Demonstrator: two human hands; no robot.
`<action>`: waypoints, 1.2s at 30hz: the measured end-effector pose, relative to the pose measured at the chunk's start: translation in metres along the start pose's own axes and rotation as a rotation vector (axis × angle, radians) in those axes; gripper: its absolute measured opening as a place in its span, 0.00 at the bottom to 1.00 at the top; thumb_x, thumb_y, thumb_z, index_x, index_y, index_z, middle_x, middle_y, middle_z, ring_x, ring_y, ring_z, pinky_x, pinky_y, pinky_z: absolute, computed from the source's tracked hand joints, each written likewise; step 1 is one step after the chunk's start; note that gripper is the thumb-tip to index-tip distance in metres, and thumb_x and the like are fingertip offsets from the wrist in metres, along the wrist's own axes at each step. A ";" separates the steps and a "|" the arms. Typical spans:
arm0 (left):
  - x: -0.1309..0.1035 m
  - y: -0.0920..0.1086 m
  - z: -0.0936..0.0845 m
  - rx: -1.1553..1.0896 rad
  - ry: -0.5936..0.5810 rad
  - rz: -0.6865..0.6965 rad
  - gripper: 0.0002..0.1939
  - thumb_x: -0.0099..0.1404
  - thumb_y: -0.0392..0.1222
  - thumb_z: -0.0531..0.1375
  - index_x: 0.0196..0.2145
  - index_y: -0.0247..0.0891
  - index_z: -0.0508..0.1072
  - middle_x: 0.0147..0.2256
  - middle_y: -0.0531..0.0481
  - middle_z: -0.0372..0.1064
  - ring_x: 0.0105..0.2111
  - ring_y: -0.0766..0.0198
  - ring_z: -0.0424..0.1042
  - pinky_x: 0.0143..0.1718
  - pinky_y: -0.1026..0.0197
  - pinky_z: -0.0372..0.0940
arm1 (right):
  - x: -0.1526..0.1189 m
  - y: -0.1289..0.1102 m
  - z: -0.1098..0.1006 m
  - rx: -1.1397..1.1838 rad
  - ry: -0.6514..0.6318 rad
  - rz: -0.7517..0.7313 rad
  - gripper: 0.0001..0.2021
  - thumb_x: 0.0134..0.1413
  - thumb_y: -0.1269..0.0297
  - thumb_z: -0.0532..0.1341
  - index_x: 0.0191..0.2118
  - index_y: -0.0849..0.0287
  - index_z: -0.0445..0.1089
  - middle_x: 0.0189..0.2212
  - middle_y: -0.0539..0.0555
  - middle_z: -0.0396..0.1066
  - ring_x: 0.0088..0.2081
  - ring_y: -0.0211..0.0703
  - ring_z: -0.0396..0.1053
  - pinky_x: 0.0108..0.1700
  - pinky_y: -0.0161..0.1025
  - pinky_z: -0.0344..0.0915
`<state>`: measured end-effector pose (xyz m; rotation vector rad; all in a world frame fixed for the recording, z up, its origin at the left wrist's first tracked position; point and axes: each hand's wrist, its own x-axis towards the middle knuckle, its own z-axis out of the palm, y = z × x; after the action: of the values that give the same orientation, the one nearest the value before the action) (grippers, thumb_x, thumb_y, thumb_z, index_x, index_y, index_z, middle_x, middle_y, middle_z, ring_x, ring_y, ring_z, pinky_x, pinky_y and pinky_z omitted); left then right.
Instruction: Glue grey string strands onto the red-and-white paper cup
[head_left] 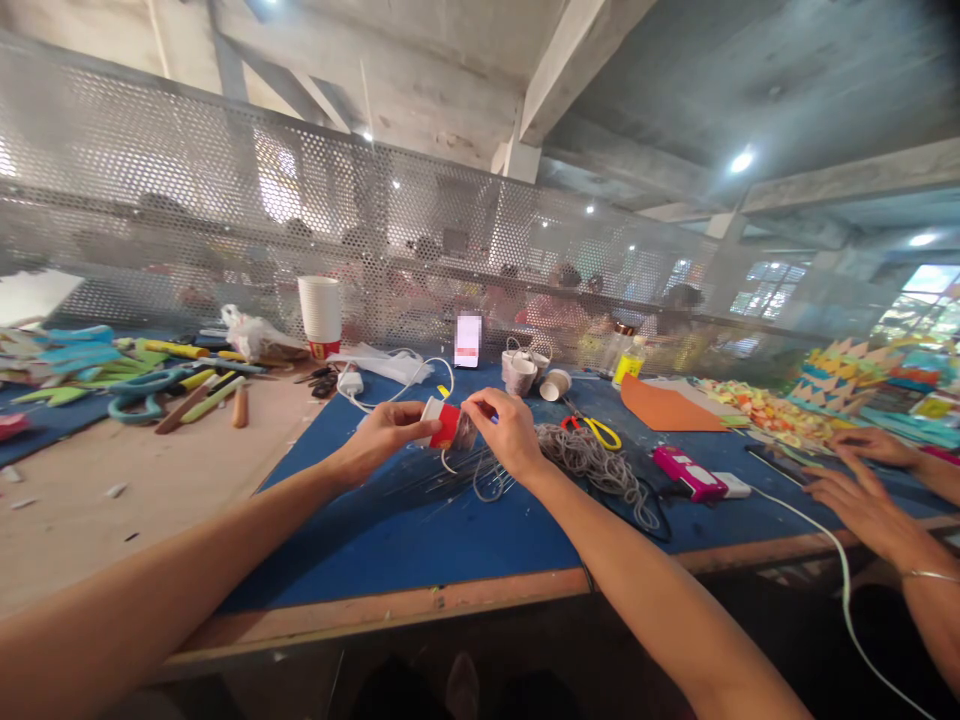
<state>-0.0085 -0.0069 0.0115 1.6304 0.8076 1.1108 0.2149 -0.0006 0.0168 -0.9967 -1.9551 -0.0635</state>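
Observation:
My left hand (386, 435) grips a small red and white paper cup (445, 426), which lies tilted on its side in the air above the blue table. Grey cord is wound around the cup's right-hand end. At that end my right hand (504, 428) pinches the grey cord, its fingertips close against the cup and partly hiding it. A loop of the cord hangs below my right hand. To the right of that hand lies a loose heap of grey cord (592, 462), with yellow- and red-handled scissors (600, 432) at its back edge.
Behind my hands stand a phone (468, 338), cord-wrapped cups (520, 374) and a stack of paper cups (320, 312). A magenta device (688, 473) with a white cable lies right. Knives and blue scissors (139, 395) lie left. Another person's hands (862, 490) are far right.

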 end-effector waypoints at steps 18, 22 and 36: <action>0.001 0.002 0.001 0.011 0.013 -0.015 0.13 0.60 0.51 0.70 0.39 0.41 0.87 0.36 0.44 0.84 0.35 0.52 0.78 0.43 0.54 0.67 | 0.000 0.001 0.001 0.020 0.020 0.017 0.11 0.71 0.57 0.60 0.37 0.53 0.76 0.31 0.49 0.78 0.34 0.43 0.74 0.46 0.38 0.65; -0.001 0.004 0.001 0.012 0.021 -0.004 0.14 0.60 0.52 0.71 0.37 0.40 0.87 0.35 0.44 0.83 0.35 0.53 0.77 0.43 0.54 0.67 | 0.000 0.000 0.000 0.028 0.035 0.016 0.10 0.71 0.58 0.60 0.38 0.53 0.76 0.32 0.49 0.79 0.34 0.42 0.75 0.48 0.38 0.65; 0.002 -0.001 -0.003 -0.011 -0.019 -0.016 0.14 0.61 0.50 0.71 0.40 0.39 0.86 0.37 0.45 0.84 0.37 0.55 0.77 0.45 0.54 0.67 | 0.000 0.005 0.004 0.039 0.070 -0.023 0.10 0.68 0.60 0.62 0.35 0.55 0.75 0.27 0.48 0.76 0.29 0.40 0.72 0.41 0.36 0.64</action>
<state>-0.0107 -0.0039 0.0117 1.6207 0.8001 1.0856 0.2152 0.0042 0.0132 -0.9349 -1.8973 -0.0713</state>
